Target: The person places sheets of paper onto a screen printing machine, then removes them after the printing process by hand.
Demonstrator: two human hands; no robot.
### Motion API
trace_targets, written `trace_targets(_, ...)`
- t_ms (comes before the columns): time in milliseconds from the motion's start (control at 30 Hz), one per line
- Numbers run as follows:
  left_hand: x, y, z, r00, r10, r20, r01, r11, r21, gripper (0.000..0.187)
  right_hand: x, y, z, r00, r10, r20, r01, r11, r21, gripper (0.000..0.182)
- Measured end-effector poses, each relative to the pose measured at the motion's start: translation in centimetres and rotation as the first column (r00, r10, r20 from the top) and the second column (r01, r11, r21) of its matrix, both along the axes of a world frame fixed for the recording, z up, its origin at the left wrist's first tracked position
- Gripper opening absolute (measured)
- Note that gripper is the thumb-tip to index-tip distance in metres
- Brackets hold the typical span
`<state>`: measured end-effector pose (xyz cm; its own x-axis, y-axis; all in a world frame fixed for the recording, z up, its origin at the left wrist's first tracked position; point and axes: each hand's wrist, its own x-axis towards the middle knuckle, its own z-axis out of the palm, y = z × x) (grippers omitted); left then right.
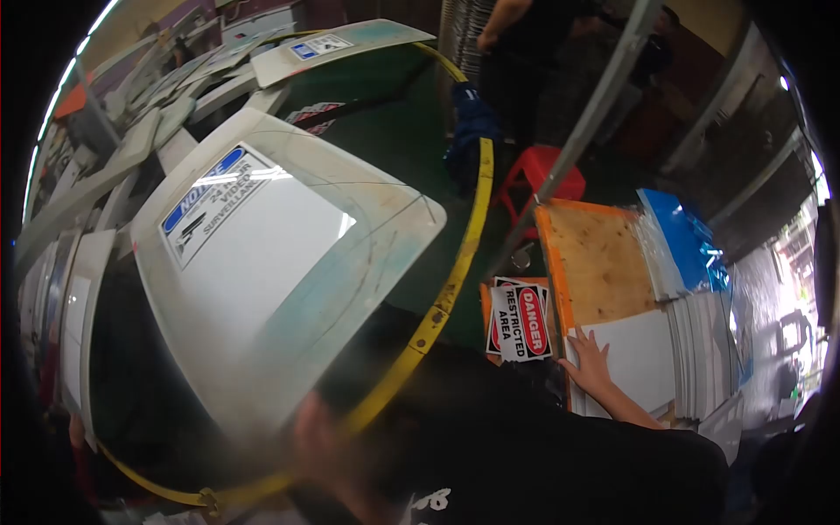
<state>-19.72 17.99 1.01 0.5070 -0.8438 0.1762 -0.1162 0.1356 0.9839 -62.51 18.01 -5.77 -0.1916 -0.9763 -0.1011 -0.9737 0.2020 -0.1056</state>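
My right hand (592, 366) lies on a white sheet (637, 354) with its fingers spread. The sheet is on an orange-edged wooden board (599, 254). Just left of the hand, printed "DANGER RESTRICTED AREA" signs (521, 322) lie overlapping. My left hand cannot be made out. A large pale panel (385, 206) with rounded corners fills the middle of the view. On it rests a white sheet printed "NOTICE 24 HOUR VIDEO SURVEILLANCE" (223, 203). A blurred ear and a black shirt (525, 437) cover the lower middle.
A yellow curved rail (455, 280) runs around the pale panel. Beyond it is a red stool (551, 175) beside a slanted metal post (604, 96). White sheets (700, 350) are stacked at right, near blue sheets (678, 236). A person in dark clothes (547, 61) stands at the back.
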Motion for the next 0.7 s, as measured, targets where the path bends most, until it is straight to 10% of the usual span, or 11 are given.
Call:
trace_targets(233,-3.6,-1.8,4.5,0.916,-0.317,0.246,0.347,0.934,-0.089,0.026,-1.6,0.4,-3.8,0.991,-0.046,0.125,0.070,0.978,-0.194,0.060)
trace_targets(367,-4.7,-2.1,6.1,0.920,-0.316,0.232,0.340,0.938,-0.067,0.026,-1.1,-1.8,2.1,0.969,-0.163,0.186,0.173,0.984,-0.034,0.056)
trace_targets(700,-6.9,-1.3,6.1,0.878,-0.424,0.225,0.437,0.899,-0.013,0.025,-6.4,-1.3,-0.5,0.983,0.051,0.178,0.013,0.938,-0.345,0.040)
